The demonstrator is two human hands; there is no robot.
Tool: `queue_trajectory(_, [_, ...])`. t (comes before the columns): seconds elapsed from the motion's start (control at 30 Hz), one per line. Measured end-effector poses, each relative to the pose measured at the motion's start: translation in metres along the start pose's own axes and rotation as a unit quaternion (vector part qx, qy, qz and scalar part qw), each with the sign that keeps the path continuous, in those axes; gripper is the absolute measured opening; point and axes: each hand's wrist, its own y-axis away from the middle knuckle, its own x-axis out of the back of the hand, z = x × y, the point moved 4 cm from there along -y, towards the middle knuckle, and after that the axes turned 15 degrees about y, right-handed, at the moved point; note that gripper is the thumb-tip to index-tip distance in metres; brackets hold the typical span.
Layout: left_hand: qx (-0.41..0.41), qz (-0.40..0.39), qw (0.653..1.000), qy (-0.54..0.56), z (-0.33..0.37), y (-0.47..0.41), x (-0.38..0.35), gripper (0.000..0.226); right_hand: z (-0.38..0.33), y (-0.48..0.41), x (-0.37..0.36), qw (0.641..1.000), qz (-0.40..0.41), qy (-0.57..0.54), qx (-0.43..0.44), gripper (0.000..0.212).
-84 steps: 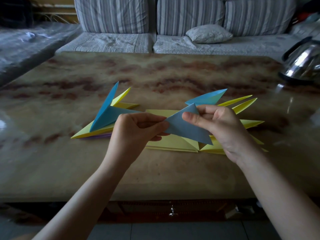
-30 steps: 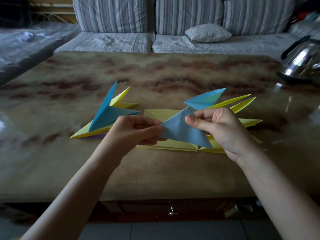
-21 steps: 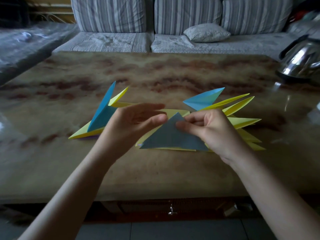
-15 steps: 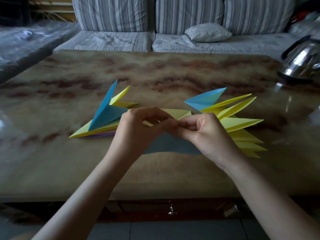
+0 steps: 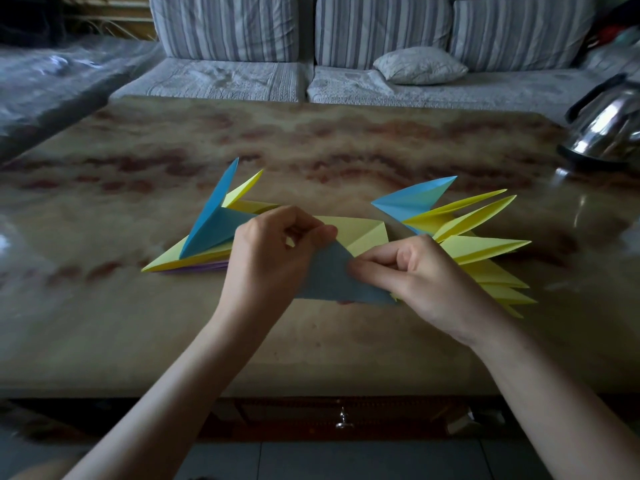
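Head view: At a brown-veined, glossy marble table (image 5: 311, 348), a person's left hand (image 5: 273, 258) and right hand (image 5: 422, 271) work a dull-blue folded paper triangle (image 5: 329, 275) at the middle of the near half of the tabletop. The left hand pinches the triangle's top corner between thumb and curled fingers; the right hand pinches its right sloping edge, fingers tucked in. The triangle's long lower edge runs close along the tabletop (whether it touches cannot be told) and its right corner reaches under the right hand.

Just behind the triangle lies a flat pale-yellow folded paper sheet (image 5: 360, 230), its far edge straight and free. To the left, a bright-blue pointed paper fold (image 5: 214, 226) stands on a low stack of yellow and purple sheets (image 5: 194, 261), partly behind the left hand. To the right, a fan of yellow pointed paper folds (image 5: 485, 244) spreads from behind the right hand, with a light-blue pointed paper fold (image 5: 412, 199) at its far left.

Bare tabletop stretches between the papers and the near edge, and along the far side. A shiny steel kettle (image 5: 609, 129) sits at the far right edge, well apart from the hands. Beyond the table stands a grey striped fabric sofa (image 5: 225, 26) with a small pale cushion (image 5: 419, 65).
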Motion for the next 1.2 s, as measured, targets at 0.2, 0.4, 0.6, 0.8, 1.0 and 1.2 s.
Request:
queue_trajectory(0.2, [0.001, -0.008, 1.0, -0.014, -0.001, -0.001, -0.002, 0.011, 0.001, -0.001, 0.0, 1.0, -0.024, -0.016, -0.007, 0.017])
queue_trajectory(0.4, [0.016, 0.029, 0.999, -0.006, -0.006, -0.012, 0.014, 0.011, 0.003, 0.002, 0.001, 0.999, -0.03, -0.027, -0.014, 0.019])
queue_trajectory(0.6, [0.018, 0.021, 0.999, -0.02, -0.009, -0.012, 0.012, 0.012, 0.002, 0.005, 0.003, 0.999, -0.037, -0.023, -0.024, 0.019])
queue_trajectory(0.8, [0.018, 0.083, 0.996, -0.037, -0.012, -0.025, 0.04, 0.008, 0.005, 0.01, 0.014, 0.998, -0.031, -0.036, -0.032, 0.02])
queue_trajectory(1.0, [0.043, 0.025, 0.999, -0.007, -0.017, -0.022, 0.027, 0.019, 0.007, 0.002, 0.019, 0.994, 0.063, -0.086, -0.022, 0.022])
queue_trajectory(1.2, [0.041, 0.025, 0.999, -0.022, -0.026, -0.025, 0.036, 0.015, 0.012, -0.004, 0.022, 0.989, 0.143, -0.014, 0.018, 0.021])
